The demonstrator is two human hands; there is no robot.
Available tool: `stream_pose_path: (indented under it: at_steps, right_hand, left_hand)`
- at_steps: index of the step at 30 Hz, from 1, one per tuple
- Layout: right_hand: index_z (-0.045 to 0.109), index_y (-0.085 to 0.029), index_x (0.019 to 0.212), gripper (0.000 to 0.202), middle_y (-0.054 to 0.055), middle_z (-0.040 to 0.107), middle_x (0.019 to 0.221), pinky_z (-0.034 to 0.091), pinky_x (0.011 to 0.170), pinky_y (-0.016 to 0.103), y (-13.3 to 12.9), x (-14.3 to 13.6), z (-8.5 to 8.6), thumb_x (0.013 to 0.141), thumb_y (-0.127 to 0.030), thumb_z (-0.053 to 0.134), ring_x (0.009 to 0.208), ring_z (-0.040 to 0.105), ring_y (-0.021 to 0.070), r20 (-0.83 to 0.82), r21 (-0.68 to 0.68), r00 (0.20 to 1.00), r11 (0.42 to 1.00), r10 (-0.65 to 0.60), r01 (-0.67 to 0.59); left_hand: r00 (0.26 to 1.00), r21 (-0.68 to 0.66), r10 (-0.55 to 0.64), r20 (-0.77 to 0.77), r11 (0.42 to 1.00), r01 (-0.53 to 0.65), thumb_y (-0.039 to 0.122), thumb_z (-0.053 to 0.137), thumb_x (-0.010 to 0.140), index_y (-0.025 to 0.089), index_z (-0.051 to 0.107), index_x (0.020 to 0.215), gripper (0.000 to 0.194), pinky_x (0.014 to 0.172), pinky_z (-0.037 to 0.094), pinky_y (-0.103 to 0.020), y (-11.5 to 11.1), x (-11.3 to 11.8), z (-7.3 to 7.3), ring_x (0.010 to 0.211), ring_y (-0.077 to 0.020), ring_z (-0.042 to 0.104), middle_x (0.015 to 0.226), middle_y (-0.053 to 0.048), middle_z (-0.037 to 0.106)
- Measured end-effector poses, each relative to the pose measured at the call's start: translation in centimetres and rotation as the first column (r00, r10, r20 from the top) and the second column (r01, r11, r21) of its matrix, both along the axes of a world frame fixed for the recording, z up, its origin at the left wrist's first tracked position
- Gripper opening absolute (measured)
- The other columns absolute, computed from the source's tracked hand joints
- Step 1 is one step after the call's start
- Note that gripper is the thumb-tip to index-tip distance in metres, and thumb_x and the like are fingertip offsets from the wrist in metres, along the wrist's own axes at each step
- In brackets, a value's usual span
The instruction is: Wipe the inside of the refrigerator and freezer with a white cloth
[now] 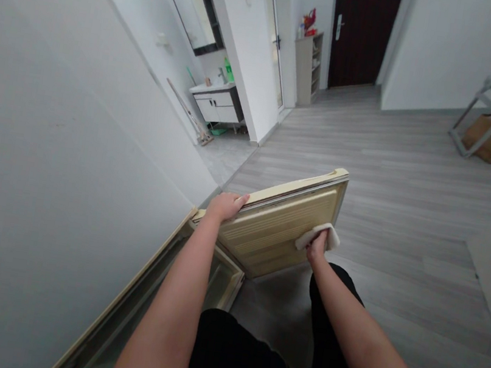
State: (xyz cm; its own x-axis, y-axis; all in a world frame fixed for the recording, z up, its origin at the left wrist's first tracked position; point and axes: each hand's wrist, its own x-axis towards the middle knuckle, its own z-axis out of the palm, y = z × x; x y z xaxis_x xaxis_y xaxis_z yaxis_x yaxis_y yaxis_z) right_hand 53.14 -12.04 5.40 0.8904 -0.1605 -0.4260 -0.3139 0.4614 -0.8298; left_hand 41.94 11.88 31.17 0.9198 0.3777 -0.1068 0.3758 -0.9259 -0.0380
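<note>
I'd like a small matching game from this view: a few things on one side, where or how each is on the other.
Things:
1. left hand
2. right hand
3. white cloth
4. dark door

Places or states:
A. shut, at the far end of the room
B. gripping the top edge of the open cream door
C. pressed against the cream door's inner face
D. holding the cloth

Pairs: 1-B, 2-D, 3-C, 4-A

Cream ribbed door, white cloth

Dark door, shelf unit, vanity (mirror above).
</note>
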Motion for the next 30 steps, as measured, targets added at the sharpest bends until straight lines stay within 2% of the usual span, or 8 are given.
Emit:
stream_pose_path:
  at_steps: [3, 6, 10, 13, 21, 26, 30]
  right_hand:
    - [0.067, -0.018, 0.121, 0.056, 0.011, 0.074, 0.121, 0.058, 0.096, 0.03, -0.1, -0.2, 0.6, 0.105, -0.055, 0.029, 0.112, 0.07, 0.0179, -0.008, 0.268, 0.999, 0.963, -0.034, 0.035]
    - [0.068, -0.02, 0.116, 0.051, 0.007, 0.075, 0.118, 0.058, 0.094, 0.025, -0.5, -0.2, 1.0, 0.106, -0.053, 0.03, 0.112, 0.07, 0.0155, 0.023, 0.377, 0.998, 0.925, -0.054, 0.041]
    - [0.069, -0.024, 0.107, 0.045, 0.0, 0.077, 0.107, 0.06, 0.083, 0.021, -0.5, 0.0, 1.2, 0.104, -0.053, 0.035, 0.098, 0.072, 0.012, -0.009, 0.4, 0.998, 0.914, -0.066, 0.064]
    - [0.07, -0.024, 0.105, 0.043, 0.0, 0.078, 0.1, 0.061, 0.077, 0.021, -0.3, 0.2, 1.0, 0.103, -0.054, 0.039, 0.092, 0.073, 0.0123, -0.023, 0.419, 0.997, 0.904, -0.079, 0.081]
    - [0.067, -0.024, 0.108, 0.044, -0.001, 0.077, 0.102, 0.063, 0.078, 0.022, -0.8, 0.7, 0.2, 0.102, -0.056, 0.038, 0.096, 0.074, 0.0108, -0.046, 0.415, 0.996, 0.906, -0.076, 0.088]
    - [0.069, -0.024, 0.105, 0.042, -0.001, 0.078, 0.101, 0.063, 0.077, 0.022, -1.0, 0.6, 0.7, 0.103, -0.053, 0.039, 0.094, 0.074, 0.0113, -0.059, 0.41, 0.996, 0.908, -0.065, 0.084]
    - [0.07, -0.023, 0.105, 0.041, -0.001, 0.078, 0.099, 0.062, 0.077, 0.021, -1.1, 0.4, 1.2, 0.105, -0.048, 0.038, 0.093, 0.074, 0.0113, -0.075, 0.456, 0.996, 0.886, -0.055, 0.083]
  left_hand:
    - [1.0, -0.001, -0.009, 0.0, 1.0, 0.009, 0.065, 0.013, 0.102, 0.026, 0.078, 0.114, 0.077, 0.086, 0.052, -0.035, 0.1, 0.0, -0.1, 0.113, -0.0306, 0.07, 0.121, -0.011, 0.078]
    - [1.0, 0.001, -0.01, -0.003, 1.0, 0.01, 0.065, 0.014, 0.102, 0.025, 0.079, 0.112, 0.077, 0.086, 0.052, -0.036, 0.1, 0.1, -0.2, 0.111, -0.0312, 0.071, 0.119, -0.012, 0.078]
    - [1.0, 0.008, -0.004, -0.002, 1.0, 0.004, 0.064, 0.015, 0.103, 0.025, 0.078, 0.114, 0.075, 0.085, 0.051, -0.036, 0.1, 0.0, -0.2, 0.11, -0.0313, 0.071, 0.12, -0.012, 0.078]
    - [1.0, 0.011, -0.006, -0.004, 1.0, 0.006, 0.063, 0.015, 0.103, 0.026, 0.078, 0.116, 0.074, 0.085, 0.051, -0.036, 0.1, -0.1, -0.2, 0.112, -0.0317, 0.071, 0.12, -0.011, 0.078]
    - [0.999, 0.016, -0.03, -0.013, 0.999, 0.03, 0.06, 0.015, 0.105, 0.024, 0.079, 0.111, 0.073, 0.088, 0.05, -0.035, 0.1, 0.0, -0.1, 0.113, -0.03, 0.07, 0.121, -0.011, 0.078]
    - [0.999, 0.019, -0.033, -0.019, 0.999, 0.034, 0.059, 0.016, 0.105, 0.024, 0.078, 0.112, 0.072, 0.087, 0.05, -0.034, 0.0, 0.0, -0.1, 0.113, -0.0295, 0.07, 0.121, -0.011, 0.078]
    - [1.0, 0.026, -0.025, -0.018, 0.999, 0.025, 0.06, 0.016, 0.105, 0.023, 0.078, 0.11, 0.073, 0.084, 0.05, -0.035, 0.1, -0.1, -0.1, 0.111, -0.0304, 0.071, 0.117, -0.012, 0.079]
